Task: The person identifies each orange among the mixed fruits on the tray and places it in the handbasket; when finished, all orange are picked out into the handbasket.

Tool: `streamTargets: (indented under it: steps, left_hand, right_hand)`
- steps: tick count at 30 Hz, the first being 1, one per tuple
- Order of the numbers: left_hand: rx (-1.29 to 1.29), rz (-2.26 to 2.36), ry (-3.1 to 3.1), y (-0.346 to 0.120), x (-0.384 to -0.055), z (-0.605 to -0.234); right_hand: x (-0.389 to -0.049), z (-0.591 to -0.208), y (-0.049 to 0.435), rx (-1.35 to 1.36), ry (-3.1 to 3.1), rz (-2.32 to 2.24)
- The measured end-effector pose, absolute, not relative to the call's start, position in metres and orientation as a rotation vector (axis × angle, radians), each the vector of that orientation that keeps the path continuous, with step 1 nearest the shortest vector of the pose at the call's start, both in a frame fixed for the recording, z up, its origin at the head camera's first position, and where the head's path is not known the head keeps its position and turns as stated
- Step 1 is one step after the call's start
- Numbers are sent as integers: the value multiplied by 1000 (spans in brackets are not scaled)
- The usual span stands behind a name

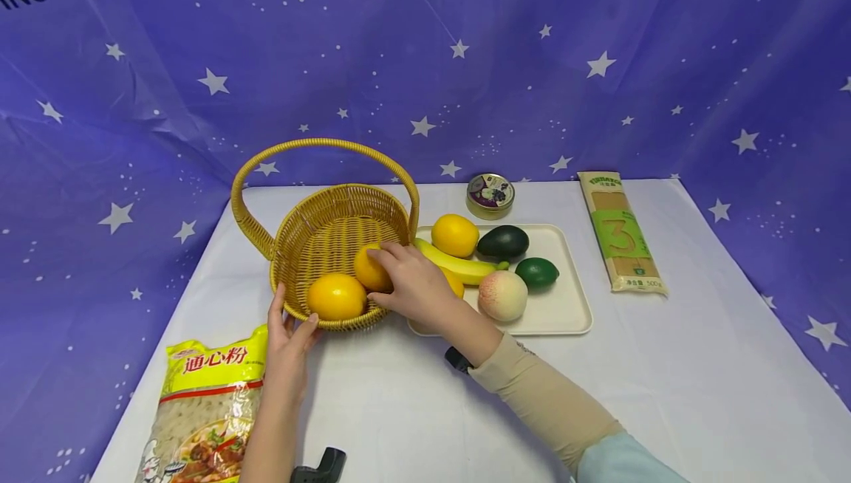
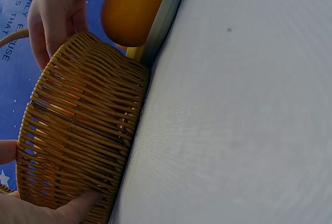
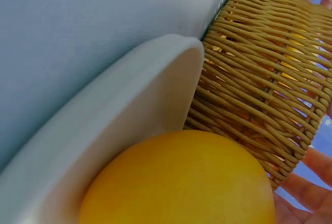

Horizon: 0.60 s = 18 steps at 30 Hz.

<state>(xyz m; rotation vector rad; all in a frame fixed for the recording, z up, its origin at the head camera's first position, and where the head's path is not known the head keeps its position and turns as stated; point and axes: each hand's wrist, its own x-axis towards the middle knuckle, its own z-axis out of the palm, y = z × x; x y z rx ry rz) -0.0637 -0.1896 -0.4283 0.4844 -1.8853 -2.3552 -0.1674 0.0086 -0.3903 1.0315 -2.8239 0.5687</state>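
1. held orange fruit (image 1: 369, 270): inside wicker basket (image 1: 339, 206), beside another orange fruit (image 1: 335, 296).
2. right hand (image 1: 419, 283): gripping held orange fruit.
3. left hand (image 1: 288, 339): gripping the basket's near rim.
4. fruit tray (image 1: 561, 306): on counter (image 1: 405, 416), right of basket.

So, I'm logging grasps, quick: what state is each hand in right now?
Left hand: gripping a round, golden-brown woven basket by its rim.
Right hand: holding a smooth, rounded orange-yellow fruit inside that basket.
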Motion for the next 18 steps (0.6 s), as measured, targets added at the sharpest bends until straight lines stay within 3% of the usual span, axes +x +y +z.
streamTargets:
  steps: [9,18]
  left_hand:
    - [462,-2353,-1891,-189,-63,-429]
    - [454,-2351,-1885,-189,-63,-429]
  right_hand:
    - [-167,-390,12,1018,-2809,625]
    - [-166,-366,31,937,-2742,739]
